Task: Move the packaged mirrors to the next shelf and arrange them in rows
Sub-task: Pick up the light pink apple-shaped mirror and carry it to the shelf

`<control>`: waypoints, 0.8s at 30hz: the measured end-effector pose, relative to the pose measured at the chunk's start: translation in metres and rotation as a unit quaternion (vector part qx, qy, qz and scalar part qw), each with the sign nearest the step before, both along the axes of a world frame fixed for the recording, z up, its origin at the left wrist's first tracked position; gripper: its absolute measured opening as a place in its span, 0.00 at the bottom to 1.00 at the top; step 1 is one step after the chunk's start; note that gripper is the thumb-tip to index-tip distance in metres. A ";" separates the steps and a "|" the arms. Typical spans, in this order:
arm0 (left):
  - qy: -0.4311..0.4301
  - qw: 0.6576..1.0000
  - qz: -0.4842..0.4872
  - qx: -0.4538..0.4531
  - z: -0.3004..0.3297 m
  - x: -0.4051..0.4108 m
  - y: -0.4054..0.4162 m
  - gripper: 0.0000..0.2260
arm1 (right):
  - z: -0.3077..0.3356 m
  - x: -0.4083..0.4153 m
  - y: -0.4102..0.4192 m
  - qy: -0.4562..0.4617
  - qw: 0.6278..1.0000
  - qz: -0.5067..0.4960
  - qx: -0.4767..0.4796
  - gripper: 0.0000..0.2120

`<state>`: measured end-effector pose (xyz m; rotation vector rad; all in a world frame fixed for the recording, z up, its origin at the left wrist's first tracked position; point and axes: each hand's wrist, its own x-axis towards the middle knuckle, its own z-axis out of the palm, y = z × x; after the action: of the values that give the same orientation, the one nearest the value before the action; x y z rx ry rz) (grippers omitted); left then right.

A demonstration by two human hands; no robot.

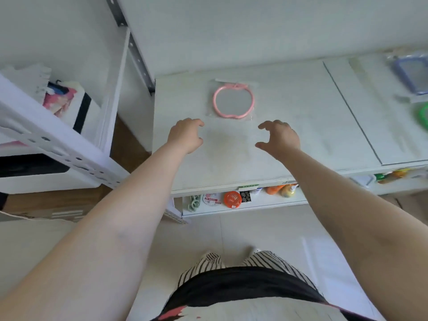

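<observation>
- Head view: a pink mirror (233,100) in a clear packet lies flat on the white shelf (289,135), toward the back wall and left of the seam between the two shelf boards.
- The left hand (186,135) hovers just in front of the mirror, fingers loosely curled, holding nothing.
- The right hand (279,137) hovers near it on the other side, fingers and thumb spread in an open claw, also empty.
- More packaged mirrors sit at the far right edge: a blue one (411,75) and a green one (422,115), only partly in view.
- Judging by this, one mirror is placed and the rest wait.
- To do it well, fetch the next packet by its edges and lay it flat beside the pink one, tops lined up, leaving an even gap so the row reads straight.
</observation>
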<state>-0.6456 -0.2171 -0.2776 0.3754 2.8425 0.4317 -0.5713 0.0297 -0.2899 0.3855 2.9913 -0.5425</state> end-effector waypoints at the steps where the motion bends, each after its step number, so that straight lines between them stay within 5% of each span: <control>1: -0.001 1.000 -0.004 0.002 -0.002 -0.004 0.003 0.24 | 0.000 -0.001 0.001 -0.003 1.000 -0.006 0.002 0.25; 12: 0.007 0.999 0.019 -0.031 -0.016 -0.057 0.023 0.23 | -0.010 -0.059 0.011 0.007 0.999 -0.016 -0.029 0.25; 24: -0.055 0.995 0.030 0.075 -0.057 -0.107 0.068 0.21 | -0.057 -0.128 0.019 0.016 0.987 -0.115 -0.110 0.28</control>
<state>-0.7528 -0.1487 -0.3342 0.2849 2.7272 0.6593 -0.6998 0.0484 -0.3465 0.7120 2.8913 -0.8964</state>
